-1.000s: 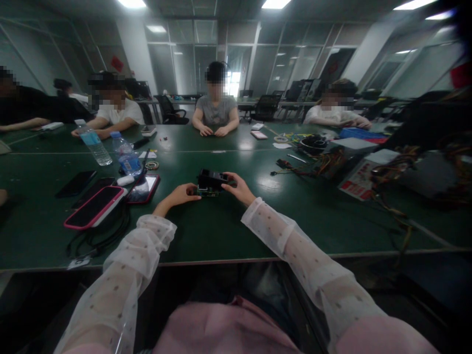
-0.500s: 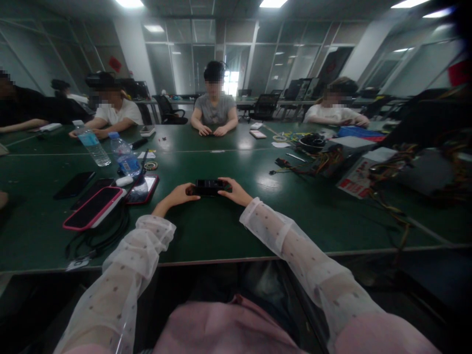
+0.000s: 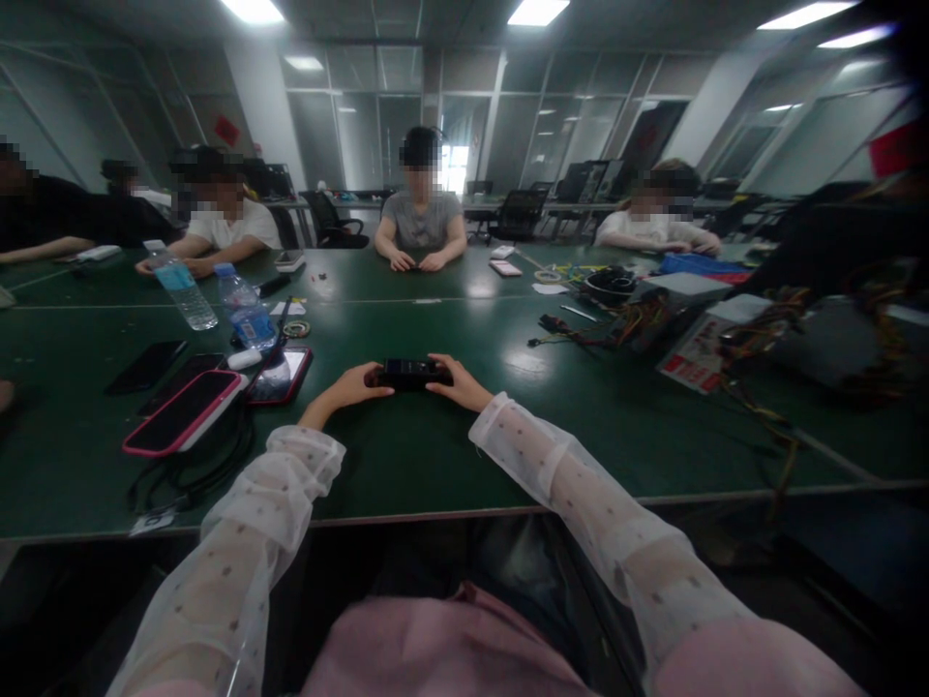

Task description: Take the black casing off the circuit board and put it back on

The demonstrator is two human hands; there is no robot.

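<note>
Black cover has lowered — left hand, right hand gripping it.

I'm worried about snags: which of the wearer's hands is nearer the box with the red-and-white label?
Right. The right hand is left of the labelled box; the left hand is farther left, past the black device.

looks like a small black box, oblong and straight-edged. shows a flat upper face with a dark panel and a few small pale marks, too blurred to read. lies crosswise, long side facing the wearer, roughly level, gripped at one end by the left hand and at the other by the right hand. sits on or just above the green table, too dark beneath to tell which.
</note>
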